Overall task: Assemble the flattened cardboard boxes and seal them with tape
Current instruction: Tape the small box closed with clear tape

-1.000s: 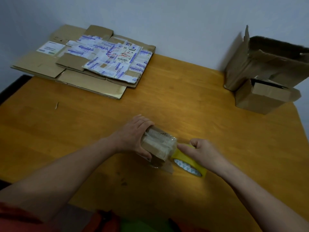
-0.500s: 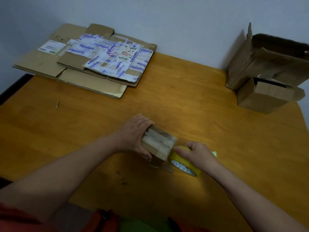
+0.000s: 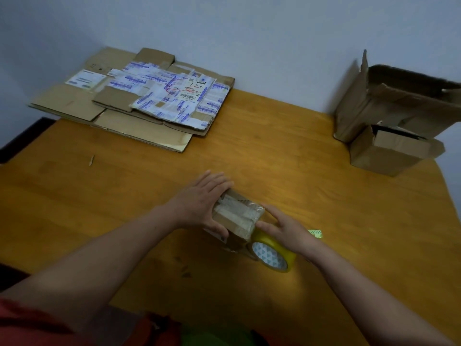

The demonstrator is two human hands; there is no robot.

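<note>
A small cardboard box (image 3: 235,218) with shiny clear tape across its top sits on the wooden table (image 3: 274,151) near the front middle. My left hand (image 3: 199,203) grips its left side, fingers over the far edge and thumb on the near face. My right hand (image 3: 284,227) lies with fingers spread flat against the box's right end. A yellow tape roll (image 3: 273,253) rests on the table just under and in front of my right wrist, a strip running from it to the box.
A stack of flattened cardboard boxes (image 3: 139,106) with printed labels lies at the back left. Two assembled open boxes (image 3: 391,126) stand at the back right by the wall. A small green scrap (image 3: 315,233) lies beside my right hand.
My right hand has let go of the yellow tape roll and opened, its fingers now spread flat against the box's right end. My left hand stays on the box.
</note>
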